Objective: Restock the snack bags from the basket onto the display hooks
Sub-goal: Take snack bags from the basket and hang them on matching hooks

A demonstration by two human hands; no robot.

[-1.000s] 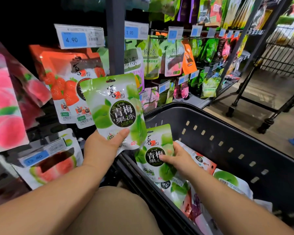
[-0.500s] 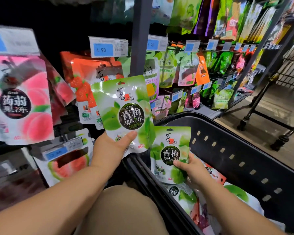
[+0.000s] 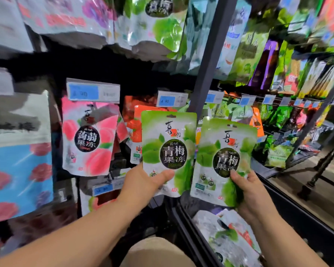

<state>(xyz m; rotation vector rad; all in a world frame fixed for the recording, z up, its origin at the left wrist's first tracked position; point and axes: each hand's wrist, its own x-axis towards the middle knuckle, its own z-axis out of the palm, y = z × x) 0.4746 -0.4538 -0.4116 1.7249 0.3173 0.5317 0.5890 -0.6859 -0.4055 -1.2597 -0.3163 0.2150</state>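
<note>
Left hand [image 3: 143, 183] is gripping one green plum jelly bag [image 3: 169, 151], right hand [image 3: 252, 193] is gripping a second bag [image 3: 225, 160]; neither is hanging yet, and the basket [image 3: 301, 224] is holding more.

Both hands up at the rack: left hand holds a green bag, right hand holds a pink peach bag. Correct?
Not quite. In the head view the right hand holds a second green bag, matching the green bag in the left hand. The pink peach bag hangs untouched to their left.
</note>
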